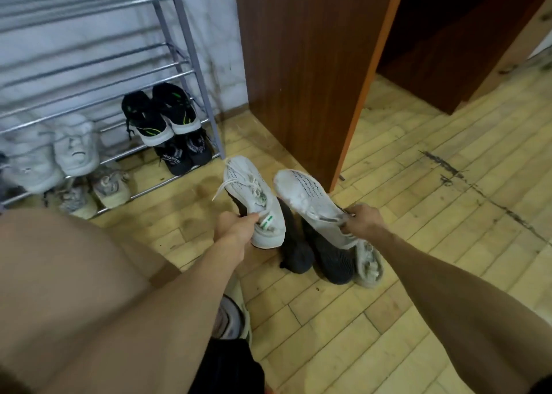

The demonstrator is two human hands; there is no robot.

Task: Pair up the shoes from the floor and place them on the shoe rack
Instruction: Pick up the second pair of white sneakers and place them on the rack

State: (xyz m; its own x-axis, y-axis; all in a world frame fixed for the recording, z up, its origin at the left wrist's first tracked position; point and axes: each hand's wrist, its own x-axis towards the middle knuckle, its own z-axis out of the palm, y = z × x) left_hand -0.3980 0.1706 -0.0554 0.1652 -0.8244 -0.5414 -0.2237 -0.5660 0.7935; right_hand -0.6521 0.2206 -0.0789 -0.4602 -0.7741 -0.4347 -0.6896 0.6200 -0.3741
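My left hand [236, 229] grips the heel of a white knit sneaker [254, 196] with green marks, its toe pointing away. My right hand [363, 219] pinches the heel collar of the matching white sneaker [304, 193], held off the floor. Under them on the floor lie two dark grey knit shoes [331, 259] and a pale shoe [369, 265], partly hidden. The metal shoe rack [179, 65] stands at the left against the wall. It holds a black pair with green accents [161, 115], a white pair [74, 151], a dark pair [185, 154] and a grey-beige pair [110, 184].
A brown wooden cabinet panel [304, 65] with an orange edge stands right of the rack, close behind the held shoes. The floor is yellowish wood parquet [433, 199] with dark scuff marks. My bare knee [74, 289] fills the lower left.
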